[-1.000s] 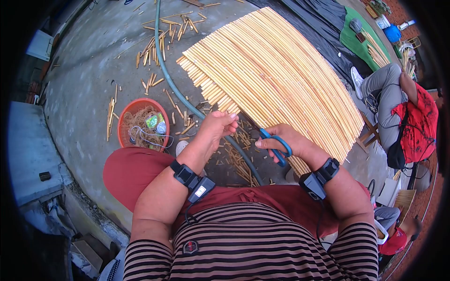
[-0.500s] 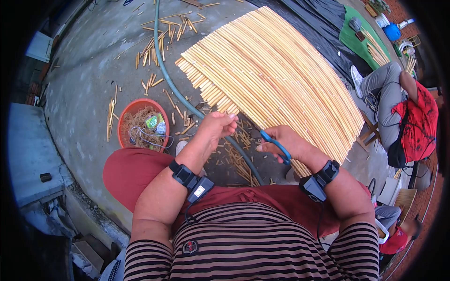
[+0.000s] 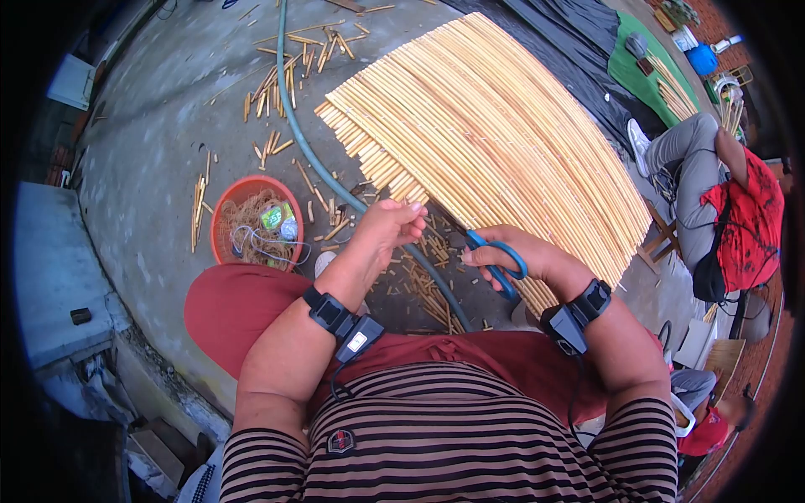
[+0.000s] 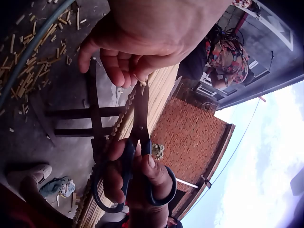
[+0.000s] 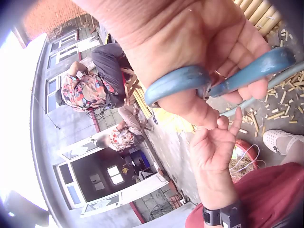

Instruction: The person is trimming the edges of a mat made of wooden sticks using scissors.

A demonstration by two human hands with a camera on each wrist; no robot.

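A large mat of pale reed sticks (image 3: 503, 142) lies in front, its near left edge stepped. My right hand (image 3: 516, 251) holds scissors with blue handles (image 3: 505, 258), thumb through one loop and fingers through the other. In the left wrist view the scissor blades (image 4: 140, 111) stand slightly parted, their tips right at the left fingertips. My left hand (image 3: 392, 225) is at the mat's edge, thumb and forefinger pinching a thin pale end (image 4: 142, 81); I cannot tell whether it is twine or reed. In the right wrist view the scissor handles (image 5: 178, 83) hide the blades.
An orange basket (image 3: 220, 226) of tangled twine stands to the left. A green hose (image 3: 310, 155) crosses the concrete floor among scattered reed offcuts (image 3: 272, 92). Dark legs of a stand (image 4: 90, 114) show under the mat. A person in red (image 3: 746, 218) sits at the right.
The scissor handles came together half a second ago and are now spread apart again. My left hand has stayed in place at the mat's edge.
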